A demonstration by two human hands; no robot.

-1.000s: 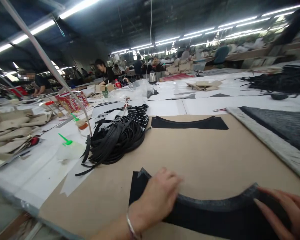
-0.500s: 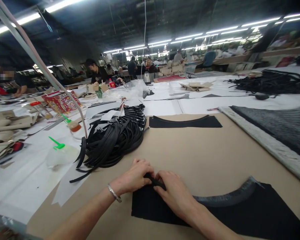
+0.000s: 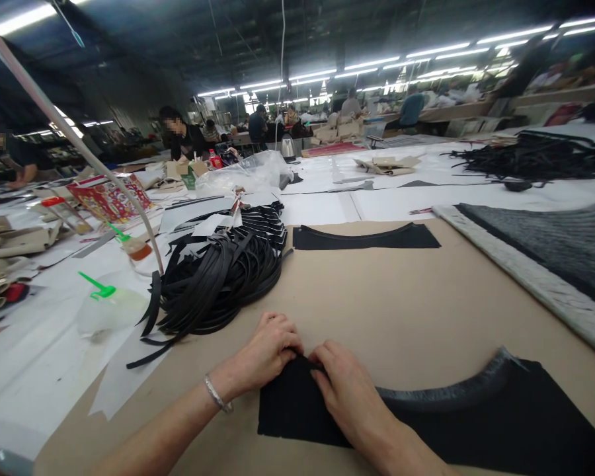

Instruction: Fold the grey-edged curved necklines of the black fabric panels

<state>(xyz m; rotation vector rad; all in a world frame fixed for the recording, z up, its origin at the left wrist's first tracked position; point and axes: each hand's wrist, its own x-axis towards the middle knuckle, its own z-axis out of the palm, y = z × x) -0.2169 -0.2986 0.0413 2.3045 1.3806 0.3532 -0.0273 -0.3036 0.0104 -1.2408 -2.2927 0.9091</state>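
Observation:
A black fabric panel [image 3: 456,423] with a curved upper edge lies on the brown board [image 3: 377,297] in front of me. Along that curve runs a shiny dark grey strip [image 3: 446,395]. At the panel's left end, my left hand [image 3: 275,347] pinches the upper edge between thumb and fingers. Close beside it, my right hand [image 3: 344,383] grips the same edge, its fingers bent over the fabric. The edge between the hands looks folded; the fingertips partly hide it. Farther back on the board lies a second, similar black panel [image 3: 367,238].
To the left sits a heap of black strips [image 3: 223,277]. Two green-tipped squeeze bottles [image 3: 109,307] stand beyond it, near a slanted pole [image 3: 99,178]. A pale slab [image 3: 515,277] with grey textured material [image 3: 550,238] borders the right. Several people work farther back.
Both hands stay at the panel's left end. The raised dark fold between them now lies flatter, and the left fingertips have shifted slightly. The camera view has turned a little.

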